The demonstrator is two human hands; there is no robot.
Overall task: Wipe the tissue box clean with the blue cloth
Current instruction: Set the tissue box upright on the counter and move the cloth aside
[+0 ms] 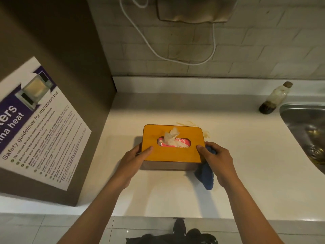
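While my left hand (136,156) clasps one end of the tissue box (173,147) between my fingers, my right hand (217,159) pinches the blue cloth (205,175) against the other. Rigid and probably light, its smooth lid could slide; hold the ends.

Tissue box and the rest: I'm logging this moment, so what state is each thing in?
Tissue box: lid on, tissue sticking out, held at both ends.
Blue cloth: bunched, hanging from the right hand.
Left hand: grips the box's left end.
Right hand: holds cloth against the box's right end.
Bottle: upright, capped.
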